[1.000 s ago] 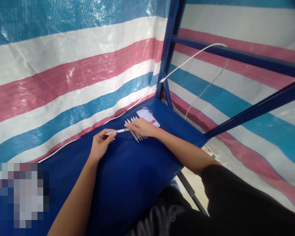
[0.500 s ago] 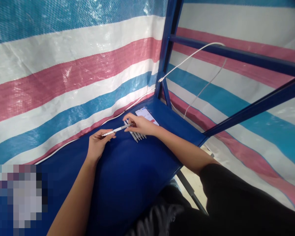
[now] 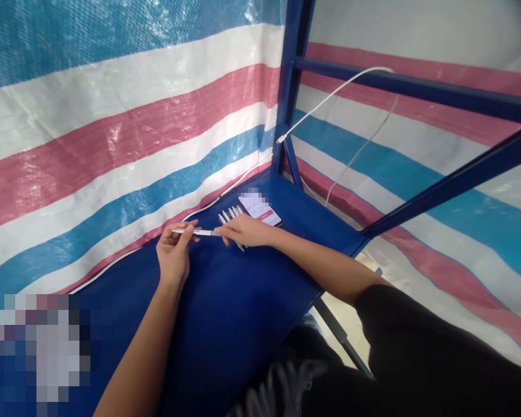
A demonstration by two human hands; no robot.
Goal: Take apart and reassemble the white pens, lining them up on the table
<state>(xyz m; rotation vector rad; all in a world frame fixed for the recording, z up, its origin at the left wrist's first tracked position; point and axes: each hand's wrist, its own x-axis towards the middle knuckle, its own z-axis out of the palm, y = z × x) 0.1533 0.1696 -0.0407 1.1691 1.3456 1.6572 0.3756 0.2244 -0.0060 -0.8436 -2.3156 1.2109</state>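
A slim white pen (image 3: 205,233) is stretched level between my two hands, above the blue tabletop (image 3: 226,301). My left hand (image 3: 176,246) pinches its white end between thumb and fingers. The fingertips of my right hand (image 3: 243,230) close on the pen's other, greyish end, which they mostly cover. Under and behind my right hand lies a row of several similar pens (image 3: 229,215), side by side, partly hidden by that hand. Just beyond them is a phone (image 3: 264,215) with a lit screen, lying flat.
A white cable (image 3: 342,87) hangs over a blue metal bar (image 3: 417,90) at the right, its plug end dangling. Another white cord (image 3: 108,263) runs along the table's back edge. Striped plastic sheeting (image 3: 125,127) walls the back and right. A blurred patch covers the lower left.
My right hand has come down and left, its fingers now closed on the pen's tip end. The pen has turned nearly level. My left fingers have shifted their grip along it.
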